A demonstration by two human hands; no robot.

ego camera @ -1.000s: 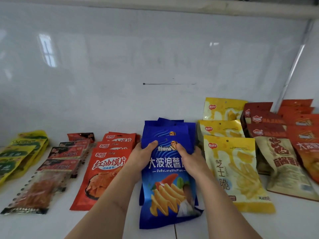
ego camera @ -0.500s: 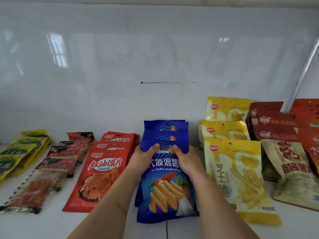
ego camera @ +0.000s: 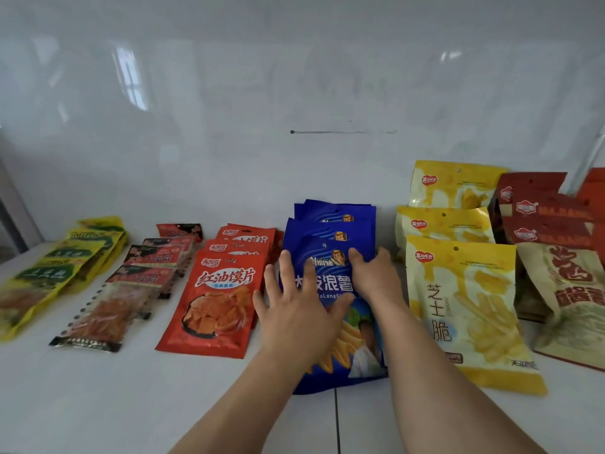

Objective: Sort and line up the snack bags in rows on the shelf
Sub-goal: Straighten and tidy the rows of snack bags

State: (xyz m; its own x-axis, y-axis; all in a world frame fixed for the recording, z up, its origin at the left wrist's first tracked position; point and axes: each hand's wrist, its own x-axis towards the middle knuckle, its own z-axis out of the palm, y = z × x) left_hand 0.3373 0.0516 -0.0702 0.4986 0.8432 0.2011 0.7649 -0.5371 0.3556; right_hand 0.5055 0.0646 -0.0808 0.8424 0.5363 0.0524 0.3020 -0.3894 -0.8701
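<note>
A row of blue chip bags lies at the middle of the white shelf (ego camera: 98, 404). The front blue bag (ego camera: 334, 283) overlaps two more blue bags (ego camera: 334, 221) behind it. My left hand (ego camera: 294, 309) lies flat on the front bag's left part, fingers spread and straight. At that bag's upper right edge my right hand (ego camera: 373, 276) holds it, thumb on its face and fingers hidden behind the edge.
Left of the blue row lie rows of red bags (ego camera: 216, 299), clear-fronted red packs (ego camera: 98, 316) and yellow-green bags (ego camera: 49, 273). To the right are yellow bags (ego camera: 465, 306), a brown bag (ego camera: 573, 290) and dark red bags (ego camera: 540, 208). A glossy white wall (ego camera: 294, 93) backs the shelf.
My left hand let go of the blue bag's left edge and now lies spread flat on it. The bag has slid slightly back toward the ones behind.
</note>
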